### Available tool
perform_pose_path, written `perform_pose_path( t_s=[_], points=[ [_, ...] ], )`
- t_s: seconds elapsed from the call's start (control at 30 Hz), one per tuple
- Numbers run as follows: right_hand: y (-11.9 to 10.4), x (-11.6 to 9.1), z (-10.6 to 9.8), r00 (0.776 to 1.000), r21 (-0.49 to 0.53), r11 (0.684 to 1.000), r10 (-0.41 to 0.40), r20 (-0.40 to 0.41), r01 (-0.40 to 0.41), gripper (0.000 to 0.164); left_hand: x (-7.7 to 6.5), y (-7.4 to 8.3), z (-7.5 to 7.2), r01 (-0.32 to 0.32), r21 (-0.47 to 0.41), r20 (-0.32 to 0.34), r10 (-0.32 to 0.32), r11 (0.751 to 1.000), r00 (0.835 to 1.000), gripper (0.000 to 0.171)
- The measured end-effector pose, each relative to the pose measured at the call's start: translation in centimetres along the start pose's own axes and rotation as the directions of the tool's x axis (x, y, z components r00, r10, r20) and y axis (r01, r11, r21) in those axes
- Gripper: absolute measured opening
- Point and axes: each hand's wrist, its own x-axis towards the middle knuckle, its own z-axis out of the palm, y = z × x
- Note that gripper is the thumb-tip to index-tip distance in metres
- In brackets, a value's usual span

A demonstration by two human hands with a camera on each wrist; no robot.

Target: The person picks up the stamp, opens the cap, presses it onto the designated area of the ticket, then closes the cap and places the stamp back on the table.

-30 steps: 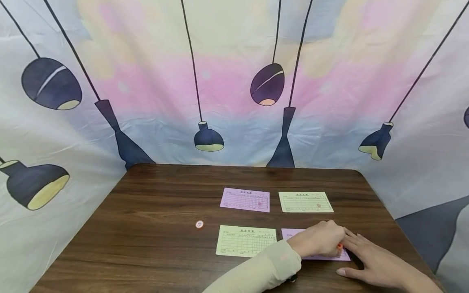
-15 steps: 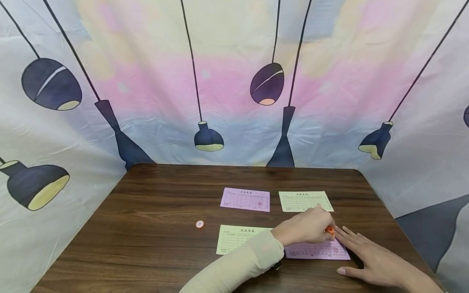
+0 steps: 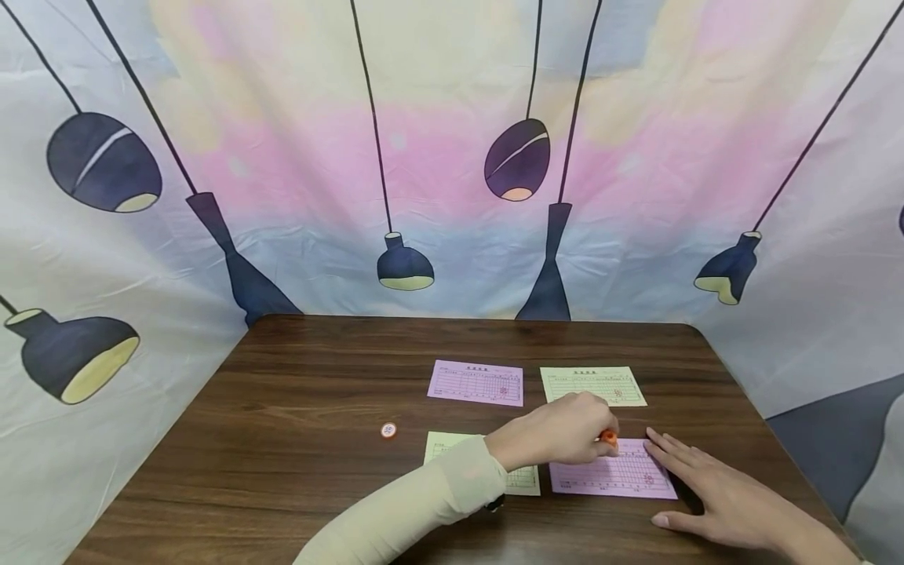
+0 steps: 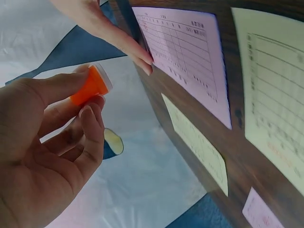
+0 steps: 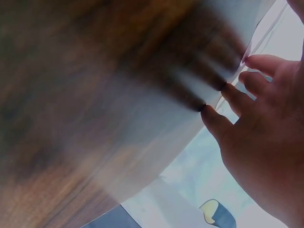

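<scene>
My left hand (image 3: 561, 430) pinches a small orange stamp (image 4: 89, 88) between thumb and fingers, raised over the front purple slip (image 3: 600, 477). In the left wrist view the stamp's pale end faces the slips. A red mark shows near that slip's lower right corner. My right hand (image 3: 727, 494) rests on the table with fingers spread, its fingertips at the slip's right edge. The front light-green slip (image 3: 524, 480) is partly covered by my left forearm. Behind lie another purple slip (image 3: 475, 383) and another light-green slip (image 3: 589, 383), each bearing a red mark.
A small round orange-and-white cap (image 3: 388, 430) lies on the brown wooden table (image 3: 282, 439), left of the slips. A cloth backdrop (image 3: 452, 157) printed with hanging lamps stands behind the table's far edge.
My left hand has lifted the stamp off the front purple slip and moved left, uncovering the red mark there. My right hand stays almost in place.
</scene>
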Motion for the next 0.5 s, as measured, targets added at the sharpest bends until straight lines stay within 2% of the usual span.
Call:
perform_pose_path(
  t_s=[0.13,0.23,0.5],
  points=[
    [-0.3,0.2,-0.3,1.000,-0.024,0.999,0.027,0.007,-0.027,0.093,-1.6,-0.7,-0.3,-0.007,-0.009,-0.017,0.007,1.000,1.000,0.015],
    [-0.6,0.4,-0.3,0.999,-0.011,0.999,0.033,-0.027,-0.034,0.093,-2.9,-1.2,-0.4,-0.009,-0.032,-0.020,0.009,0.999,1.000,0.015],
    [-2.0,1.6,-0.9,0.990,0.035,0.998,-0.052,-0.131,0.057,0.088,-5.2,-2.3,-0.1,-0.013,-0.060,-0.019,0.012,0.998,1.000,0.019]
  ],
)
